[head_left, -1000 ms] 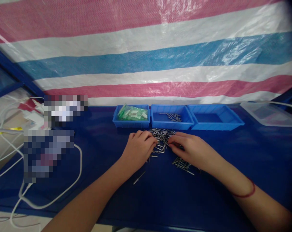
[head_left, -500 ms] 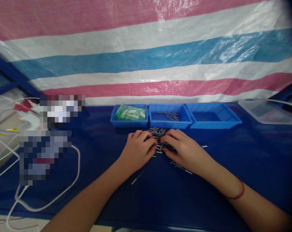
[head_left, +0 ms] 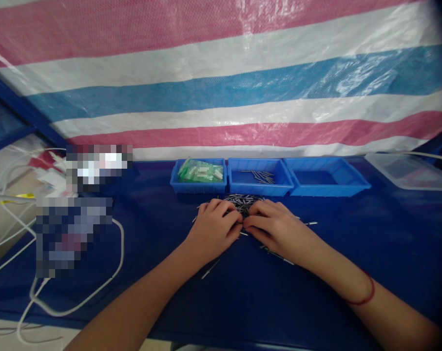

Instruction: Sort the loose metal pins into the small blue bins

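Observation:
A heap of pop rivets (head_left: pixel 243 203), thin dark pins with silvery sleeves, lies on the blue tabletop in front of the bins. My left hand (head_left: pixel 218 225) is closed at the heap's near left side, fingers curled around some rivets. From the right, my right hand (head_left: pixel 274 225) closes on rivets in the same spot, its fingertips almost meeting those of the left. How many rivets are between the fingers is hidden. A stray rivet (head_left: pixel 210 269) lies near my left wrist, and another rivet (head_left: pixel 311 223) lies right of my right hand.
Behind the heap stand three blue bins: a left bin (head_left: pixel 199 187) with green plastic packets, a middle bin (head_left: pixel 260 189) with several rivets, and a right bin (head_left: pixel 330 189). A clear lid (head_left: pixel 407 170) lies far right. White cables (head_left: pixel 121 248) and blurred items occupy the left.
My hands have drawn closer together over the near edge of the heap, and my fingertips now almost touch. The view has shifted slightly.

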Demonstrator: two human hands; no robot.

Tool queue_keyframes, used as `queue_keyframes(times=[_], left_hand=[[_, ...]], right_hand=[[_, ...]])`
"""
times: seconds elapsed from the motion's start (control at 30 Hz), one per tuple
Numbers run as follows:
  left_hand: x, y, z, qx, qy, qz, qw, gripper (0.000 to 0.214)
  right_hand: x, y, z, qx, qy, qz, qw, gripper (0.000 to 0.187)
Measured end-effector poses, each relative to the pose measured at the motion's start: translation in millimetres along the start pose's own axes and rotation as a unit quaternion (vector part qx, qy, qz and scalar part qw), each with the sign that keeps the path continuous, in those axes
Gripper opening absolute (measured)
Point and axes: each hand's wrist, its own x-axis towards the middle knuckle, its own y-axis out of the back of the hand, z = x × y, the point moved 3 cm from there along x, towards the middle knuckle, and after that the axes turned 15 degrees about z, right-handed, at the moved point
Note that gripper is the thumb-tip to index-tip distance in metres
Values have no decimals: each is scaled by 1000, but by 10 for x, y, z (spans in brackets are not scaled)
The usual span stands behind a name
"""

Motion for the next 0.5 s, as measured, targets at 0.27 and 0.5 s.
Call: queue_keyframes(times=[0.27, 0.5], left_hand=[[1, -1, 1, 0, 3, 3, 1000, 11], [6, 4, 9, -9, 7, -2, 1000, 10]], right_hand=[[-8, -24, 2, 4, 4, -19, 1000, 15], [14, -6, -30, 0, 18, -20, 1000, 15]])
